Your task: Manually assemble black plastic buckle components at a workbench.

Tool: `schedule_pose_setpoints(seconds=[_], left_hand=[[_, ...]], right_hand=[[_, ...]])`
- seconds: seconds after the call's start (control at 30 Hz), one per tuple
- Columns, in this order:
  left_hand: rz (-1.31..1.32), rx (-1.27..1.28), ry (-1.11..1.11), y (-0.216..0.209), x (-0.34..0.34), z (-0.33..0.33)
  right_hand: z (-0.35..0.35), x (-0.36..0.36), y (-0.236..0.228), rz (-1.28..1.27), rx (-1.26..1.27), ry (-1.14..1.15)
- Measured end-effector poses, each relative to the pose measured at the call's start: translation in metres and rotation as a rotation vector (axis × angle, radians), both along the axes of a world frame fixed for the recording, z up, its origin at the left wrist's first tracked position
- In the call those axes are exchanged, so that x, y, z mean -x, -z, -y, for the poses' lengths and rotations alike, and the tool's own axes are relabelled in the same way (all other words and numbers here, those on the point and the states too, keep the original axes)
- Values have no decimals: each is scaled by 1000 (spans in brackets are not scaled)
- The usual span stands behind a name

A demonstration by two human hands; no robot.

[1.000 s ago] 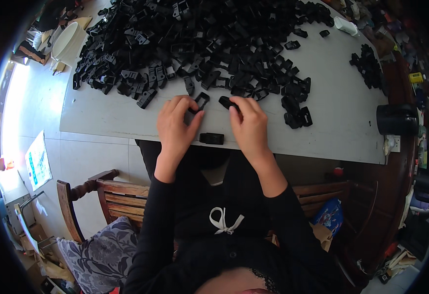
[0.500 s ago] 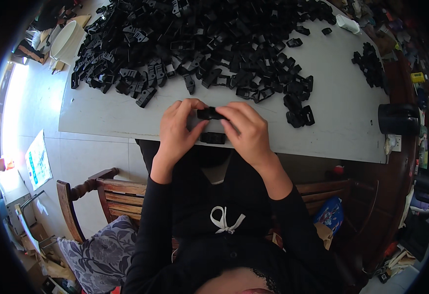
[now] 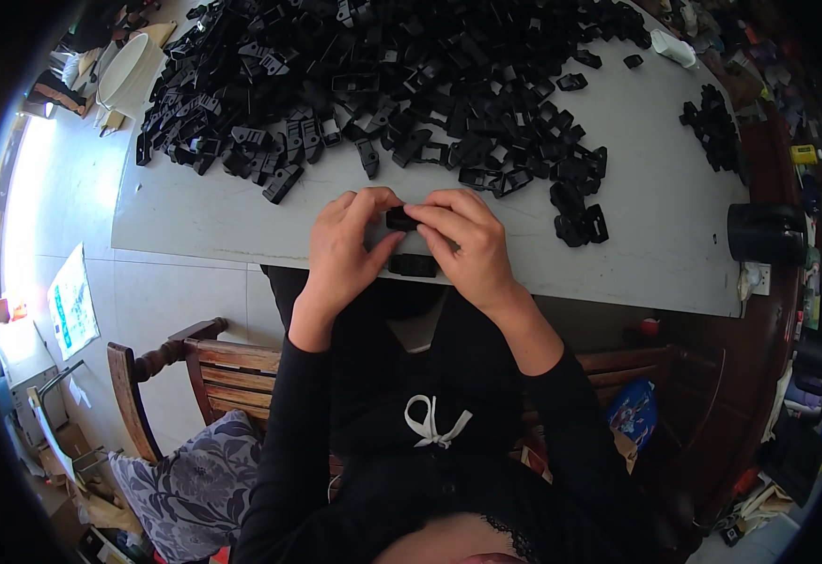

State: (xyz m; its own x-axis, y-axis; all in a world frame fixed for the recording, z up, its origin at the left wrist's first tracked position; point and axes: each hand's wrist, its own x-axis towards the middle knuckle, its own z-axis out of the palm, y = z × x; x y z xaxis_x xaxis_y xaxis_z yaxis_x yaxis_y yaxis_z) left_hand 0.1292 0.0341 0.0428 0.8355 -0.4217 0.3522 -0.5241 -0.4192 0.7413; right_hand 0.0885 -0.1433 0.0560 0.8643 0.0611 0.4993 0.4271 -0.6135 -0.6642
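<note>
Between the fingertips of both hands is a small black plastic part [image 3: 399, 220], held just above the near edge of the table. My left hand [image 3: 347, 240] pinches it from the left with thumb and fingers. From the right, my right hand [image 3: 470, 242] grips it, its fingers covering part of the piece. A second black plastic piece [image 3: 414, 265] lies at the table edge, below the held one and between my wrists. Farther back spreads a large heap of black plastic parts [image 3: 354, 85], many shaped like small clips or housings.
A grey table [image 3: 646, 188] carries everything. On its right stand a black cylindrical container [image 3: 766, 234] and a smaller cluster of black parts [image 3: 712, 132]. A white object [image 3: 673, 48] lies at the far right. Wooden chair slats [image 3: 232, 376] and a patterned cushion [image 3: 199, 484] are at lower left.
The fingers of my right hand have shifted left over the held part, hiding more of its right end. The part now shows as a shorter shape. The other piece stays at the edge.
</note>
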Motion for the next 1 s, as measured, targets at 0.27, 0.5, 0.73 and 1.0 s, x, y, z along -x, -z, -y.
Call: schedule_pose_setpoints(seconds=[0.27,0.5,0.73,1.0], left_hand=[[-31,-15,20,0,-1,-2],[139,-77,-280,-23,-8,-37],[260,-534,-595,-10,-27,-58],[242,-378,-290,-16,-3,-42]], right_hand=[[-2,6,6,119,249,-4],[0,25,-5,-35,335,-152],[-27,-55,-15,314,686,-11],[-21,-40,2,476,787,-168]])
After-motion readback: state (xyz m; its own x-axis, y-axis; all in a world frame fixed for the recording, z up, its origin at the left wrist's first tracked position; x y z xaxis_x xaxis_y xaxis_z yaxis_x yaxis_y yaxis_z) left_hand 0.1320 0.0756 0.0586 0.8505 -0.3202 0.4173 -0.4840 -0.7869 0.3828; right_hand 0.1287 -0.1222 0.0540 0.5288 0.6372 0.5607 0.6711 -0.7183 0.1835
